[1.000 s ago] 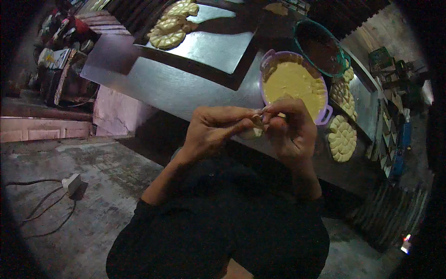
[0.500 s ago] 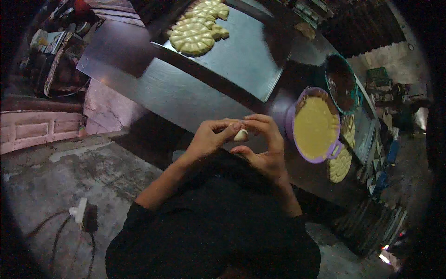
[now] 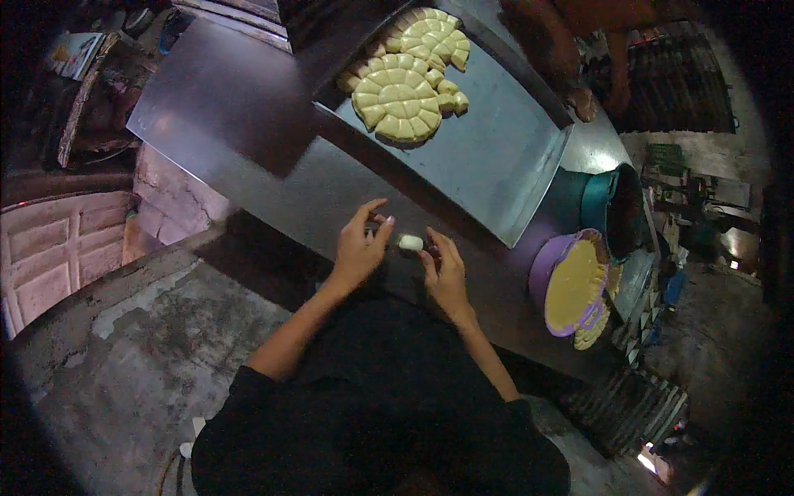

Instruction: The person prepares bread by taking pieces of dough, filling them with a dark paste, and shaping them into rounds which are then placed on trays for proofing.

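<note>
A small pale, rounded piece of dough is between my hands, above or on the near part of the dark metal table. My right hand has its thumb and fingertips curled at the dough's right end. My left hand is apart from the dough, just to its left, with fingers spread and nothing in them. Beyond my hands, scored yellow dough shapes, made of many small segments, lie on a metal tray.
To the right stands a purple basin of yellow liquid, with another dough shape beside it. A dark green tub stands behind. Another person's hand is at the tray's far edge. Stacked trays stand lower right.
My hands have moved apart; the left has let go of the dough piece, which is now at my right fingertips. The view has shifted, bringing more of the tray and another person's arms in.
</note>
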Demonstrator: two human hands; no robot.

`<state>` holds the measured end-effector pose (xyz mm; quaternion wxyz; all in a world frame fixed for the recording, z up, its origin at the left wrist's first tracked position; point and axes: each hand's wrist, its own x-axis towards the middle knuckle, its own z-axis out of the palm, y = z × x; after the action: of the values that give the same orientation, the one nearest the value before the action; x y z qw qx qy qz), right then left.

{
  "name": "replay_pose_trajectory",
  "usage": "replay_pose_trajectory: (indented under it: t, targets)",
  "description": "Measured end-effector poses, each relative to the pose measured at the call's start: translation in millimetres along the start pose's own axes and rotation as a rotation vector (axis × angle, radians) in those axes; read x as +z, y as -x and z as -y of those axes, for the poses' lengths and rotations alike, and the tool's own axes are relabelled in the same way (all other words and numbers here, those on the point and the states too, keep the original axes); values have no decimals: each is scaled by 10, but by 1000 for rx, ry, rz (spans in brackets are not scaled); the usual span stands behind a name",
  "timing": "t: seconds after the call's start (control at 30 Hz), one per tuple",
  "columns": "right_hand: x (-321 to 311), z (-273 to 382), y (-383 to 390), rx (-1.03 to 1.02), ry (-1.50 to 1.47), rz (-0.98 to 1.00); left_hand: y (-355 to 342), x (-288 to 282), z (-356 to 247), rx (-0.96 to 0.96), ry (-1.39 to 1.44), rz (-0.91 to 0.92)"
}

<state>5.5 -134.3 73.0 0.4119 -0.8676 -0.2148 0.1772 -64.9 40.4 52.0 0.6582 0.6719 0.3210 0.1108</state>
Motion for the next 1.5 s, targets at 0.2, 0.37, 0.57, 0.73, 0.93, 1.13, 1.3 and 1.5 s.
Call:
replay_pose_trajectory:
  t: [0.2,0.37,0.57,0.73,0.93,1.13,1.3,1.5]
  targets:
    - [-15,514,-1218,-596,306,77,-167,-533,207,25,-130,35]
    - [486,640,-2277,-837,723,84,-77,-743,-144,81,-242,-65]
    - [672,561,-2755,-939,974,223,283,-916,63,-36,-194,-288]
    - [768,521,-2712,-778,539,88,592,-850,34,-51,-161,-337]
    - [139,790,-1778,-421,-654,112,987,-427,-439,21,-32,-313]
    - [-1240,654,-36,-194,-976,338,1269,611,-1262,264,177,-174]
    - [-1842,318,648,-321,-822,45,1492,1423,-1333,496,253,50]
    - [-2308,8,1124,-50,-1001,-158,1641,2073,-1492,1077,-7,1]
